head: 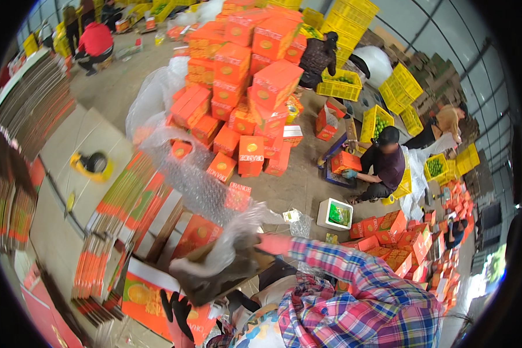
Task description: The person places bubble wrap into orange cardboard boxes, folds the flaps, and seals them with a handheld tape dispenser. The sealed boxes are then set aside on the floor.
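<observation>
My left hand [178,315], in a pink glove with black fingers, is spread in front of an orange printed carton [139,293], just below the open carton. That open cardboard carton [213,282] is tilted before me and blurred. Clear bubble wrap [239,243] runs down into it from a long sheet [187,169]. Below the plaid sleeve, my right hand [269,244] reaches the carton's upper right edge beside the wrap. Its fingers are hidden, so whether they grip the carton or the wrap is unclear.
Flattened cartons [126,195] are stacked at left, near a yellow tape dispenser [91,165]. Orange boxes [239,87] pile up ahead. A seated co-worker [387,165] handles a box [346,162] at right, near a white foam box [335,214] and yellow crates [376,124] of green fruit.
</observation>
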The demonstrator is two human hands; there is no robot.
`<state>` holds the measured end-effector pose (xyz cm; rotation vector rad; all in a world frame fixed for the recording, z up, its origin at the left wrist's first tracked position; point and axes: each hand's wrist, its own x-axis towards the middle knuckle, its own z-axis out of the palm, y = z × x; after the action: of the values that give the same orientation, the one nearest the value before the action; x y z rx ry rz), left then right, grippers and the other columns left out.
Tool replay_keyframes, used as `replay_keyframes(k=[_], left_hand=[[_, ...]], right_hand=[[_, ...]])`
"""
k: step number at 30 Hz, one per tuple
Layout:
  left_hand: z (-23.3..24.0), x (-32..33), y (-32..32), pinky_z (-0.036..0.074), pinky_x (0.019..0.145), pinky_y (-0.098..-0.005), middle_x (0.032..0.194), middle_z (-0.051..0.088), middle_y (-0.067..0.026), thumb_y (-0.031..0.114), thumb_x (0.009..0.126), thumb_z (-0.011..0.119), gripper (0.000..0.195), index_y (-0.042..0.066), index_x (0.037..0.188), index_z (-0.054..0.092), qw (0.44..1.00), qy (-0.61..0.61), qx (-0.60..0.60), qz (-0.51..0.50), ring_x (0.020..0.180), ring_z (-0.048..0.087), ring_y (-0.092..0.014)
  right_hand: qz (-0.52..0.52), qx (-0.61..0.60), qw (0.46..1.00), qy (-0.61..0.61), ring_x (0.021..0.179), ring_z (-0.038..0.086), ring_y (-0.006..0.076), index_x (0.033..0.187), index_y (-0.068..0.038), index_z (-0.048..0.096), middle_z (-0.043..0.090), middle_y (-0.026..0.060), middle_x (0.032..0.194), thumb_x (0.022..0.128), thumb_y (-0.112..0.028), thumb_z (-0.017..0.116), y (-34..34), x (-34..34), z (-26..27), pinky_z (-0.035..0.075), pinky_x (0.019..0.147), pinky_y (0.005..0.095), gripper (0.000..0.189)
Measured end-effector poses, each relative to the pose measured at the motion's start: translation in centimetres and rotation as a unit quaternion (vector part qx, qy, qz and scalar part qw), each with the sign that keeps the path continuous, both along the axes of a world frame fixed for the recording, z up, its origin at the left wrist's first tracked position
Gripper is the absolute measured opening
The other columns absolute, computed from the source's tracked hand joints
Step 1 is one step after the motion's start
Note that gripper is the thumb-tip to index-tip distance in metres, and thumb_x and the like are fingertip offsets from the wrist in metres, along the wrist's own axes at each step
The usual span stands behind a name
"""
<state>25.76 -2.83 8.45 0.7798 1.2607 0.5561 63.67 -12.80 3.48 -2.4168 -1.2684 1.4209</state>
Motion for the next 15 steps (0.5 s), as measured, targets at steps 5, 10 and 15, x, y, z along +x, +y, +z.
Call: replay_keyframes(k=[5, 10, 15], left_hand=[[-6.4, 14.6, 0.4, 0.048, 0.094, -0.034, 0.126, 0.059, -0.0124, 0.021, 0.104, 0.047, 0.047, 0.005, 0.146, 0.039, 0.998, -0.043, -0.011, -0.049, 0.109, 0.06, -0.02], [-10.5, 24.0, -3.4, 0.047, 0.095, -0.031, 0.12, 0.063, -0.012, 0.023, 0.106, 0.043, 0.04, -0.001, 0.138, 0.05, 0.981, 0.025, 0.007, -0.193, 0.107, 0.061, -0.019], [-7.1, 29.1, -3.4, 0.041, 0.105, -0.0332, 0.135, 0.057, -0.0174, 0.025, 0.105, 0.051, 0.047, -0.001, 0.144, 0.047, 0.927, 0.16, 0.076, -0.331, 0.126, 0.052, -0.024]], right_hand=[[-0.358, 0.022, 0.901, 0.242, 0.099, 0.07, 0.0267, 0.118, -0.004, 0.067, 0.071, 0.0165, 0.103, 0.09, -0.033, 0.063, -12.2, 18.3, -7.2, 0.058, 0.081, 0.0412, 0.041], [-0.649, 0.145, 0.696, 0.271, 0.096, 0.069, 0.0286, 0.122, -0.007, 0.062, 0.07, 0.0163, 0.107, 0.093, -0.039, 0.058, -14.2, 39.0, -15.9, 0.056, 0.08, 0.0431, 0.044], [-0.758, 0.334, 0.518, 0.211, 0.093, 0.069, 0.0305, 0.127, -0.01, 0.058, 0.068, 0.0161, 0.111, 0.095, -0.044, 0.053, -11.9, 61.9, -13.9, 0.054, 0.08, 0.045, 0.047]])
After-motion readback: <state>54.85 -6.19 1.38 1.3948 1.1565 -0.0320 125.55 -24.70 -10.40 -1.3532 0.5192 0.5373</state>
